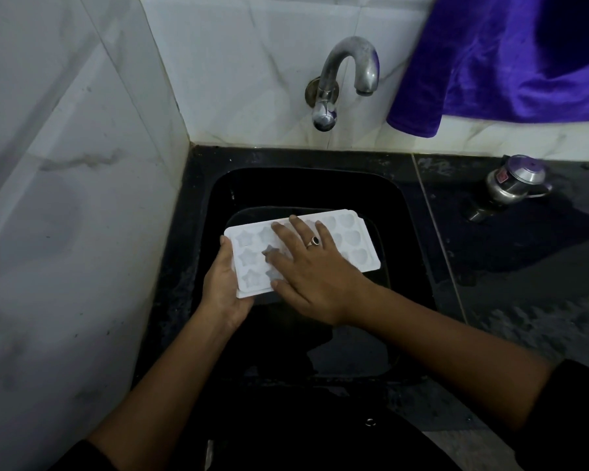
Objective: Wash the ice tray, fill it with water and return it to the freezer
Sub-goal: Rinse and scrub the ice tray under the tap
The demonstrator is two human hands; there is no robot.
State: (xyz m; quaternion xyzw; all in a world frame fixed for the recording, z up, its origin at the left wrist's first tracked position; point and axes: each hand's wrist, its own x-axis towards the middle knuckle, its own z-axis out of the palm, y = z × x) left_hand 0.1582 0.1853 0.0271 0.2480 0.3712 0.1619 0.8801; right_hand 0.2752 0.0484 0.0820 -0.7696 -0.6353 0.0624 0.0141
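The tray (352, 237) sat over the sink (303, 185), tap (347, 79) behind (on the wall). A pot (515, 183) stood right of the sink.

Purple cloth (490, 62); steel pot (514, 181) (lidded).

Left grip (223, 283) curled round the end of the ice tray (354, 239), thumb on rim. Right grip (308, 270) flat on top, fingers straight, spread.

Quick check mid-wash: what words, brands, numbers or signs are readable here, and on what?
The red label on the metal pot: too small and blurred to read.
The ice tray, tap and purple cloth: no print visible.
So no text in this view can be read.
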